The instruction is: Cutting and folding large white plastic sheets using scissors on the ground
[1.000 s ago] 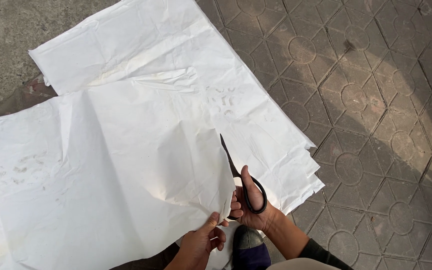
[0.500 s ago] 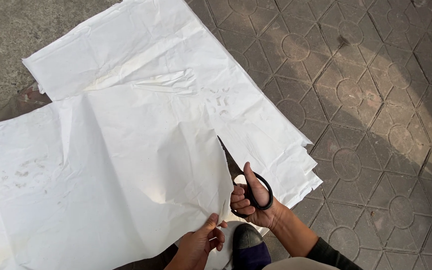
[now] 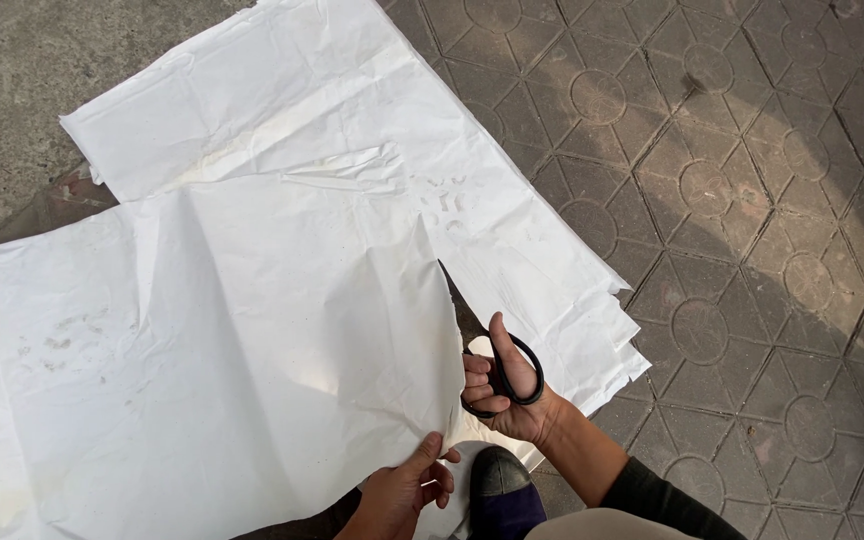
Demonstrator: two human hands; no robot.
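A large white sheet (image 3: 252,330), creased and faintly stained, is spread over the ground and fills the left and centre of the frame. A second white layer (image 3: 552,270) is seen beneath it, running from the upper centre down to the right of centre, where stacked edges are stepped at a corner.

Black-handled scissors (image 3: 497,365) are gripped in the right hand (image 3: 502,395) just below the centre of the frame, with the thumb passed through one loop and the fingers closed around the other. The blades are pointed up and to the left along a raised cut edge of the sheet; they are mostly hidden behind that lifted flap, so how far they are parted cannot be told.

The left hand (image 3: 402,495) is pinched shut on the lower edge of the flap at the bottom centre, just beside the right hand but apart from it.

A dark shoe tip (image 3: 497,485) is seen between the hands at the bottom edge. Patterned paving (image 3: 752,200) fills the right side, bare concrete (image 3: 22,80) the upper left. The sheet is cut off by the left and bottom edges.
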